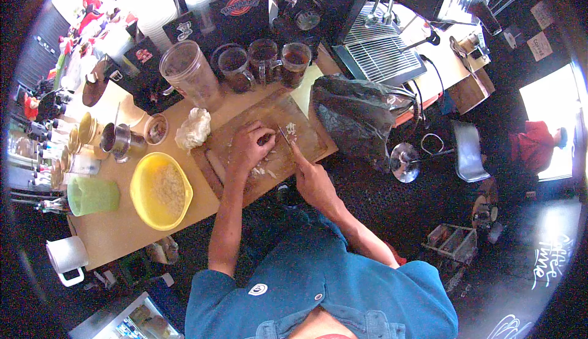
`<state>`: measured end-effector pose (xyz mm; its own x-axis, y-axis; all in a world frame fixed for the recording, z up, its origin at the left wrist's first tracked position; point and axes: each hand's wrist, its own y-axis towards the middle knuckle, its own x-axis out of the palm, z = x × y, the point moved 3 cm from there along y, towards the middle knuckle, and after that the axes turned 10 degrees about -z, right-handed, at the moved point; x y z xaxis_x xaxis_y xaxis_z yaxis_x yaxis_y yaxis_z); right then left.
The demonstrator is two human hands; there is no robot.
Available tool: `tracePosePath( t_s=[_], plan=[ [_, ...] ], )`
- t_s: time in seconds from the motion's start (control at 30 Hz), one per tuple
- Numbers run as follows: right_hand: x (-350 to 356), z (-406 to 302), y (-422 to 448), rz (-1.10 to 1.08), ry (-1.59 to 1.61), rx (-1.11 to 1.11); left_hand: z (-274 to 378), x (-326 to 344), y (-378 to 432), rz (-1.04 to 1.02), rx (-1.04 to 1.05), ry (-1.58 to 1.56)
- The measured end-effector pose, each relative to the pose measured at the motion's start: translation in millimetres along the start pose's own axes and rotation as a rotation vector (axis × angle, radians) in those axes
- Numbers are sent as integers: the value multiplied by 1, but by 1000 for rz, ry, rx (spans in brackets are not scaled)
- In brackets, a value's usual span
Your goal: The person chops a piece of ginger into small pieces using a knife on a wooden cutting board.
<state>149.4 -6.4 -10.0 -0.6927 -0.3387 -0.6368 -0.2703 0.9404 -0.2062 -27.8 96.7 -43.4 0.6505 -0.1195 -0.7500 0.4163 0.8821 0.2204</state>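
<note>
A wooden cutting board (239, 123) lies in front of me on the table. My right hand (314, 178) grips a small knife (283, 135), its blade pointing up the board. Left of the blade, my left hand (252, 148) rests over the board with its fingers curled; whether something is pinched in them is hard to see. Small pale chopped pieces (291, 130) lie just beyond the knife tip, and other pale slivers (262, 172) are scattered near the board's front edge. Beside the board sits a crumpled white bundle (194, 129).
A yellow bowl (138, 192) holds pale bits, with a green container (93, 195) farther left. Behind the board stand a clear pitcher (188, 70) and glass mugs (295, 61). A black plastic bag (351, 109) borders the right side, near a metal drip grate (376, 47).
</note>
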Motion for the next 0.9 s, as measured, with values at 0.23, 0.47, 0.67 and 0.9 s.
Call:
tracePosePath(
  t_s=[0.23, 0.47, 0.67, 0.9],
  plan=[
    [0, 1, 9, 160, -14, -48, 6, -4, 0, 1, -42, -52],
    [5, -1, 0, 54, 32, 16, 1, 2, -1, 28, -14, -88],
    [4, -8, 3, 69, 66, 16, 1, -3, 0, 37, 15, -11],
    [6, -1, 0, 77, 22, 61, 3, 0, -3, 35, -6, -35]
  ],
)
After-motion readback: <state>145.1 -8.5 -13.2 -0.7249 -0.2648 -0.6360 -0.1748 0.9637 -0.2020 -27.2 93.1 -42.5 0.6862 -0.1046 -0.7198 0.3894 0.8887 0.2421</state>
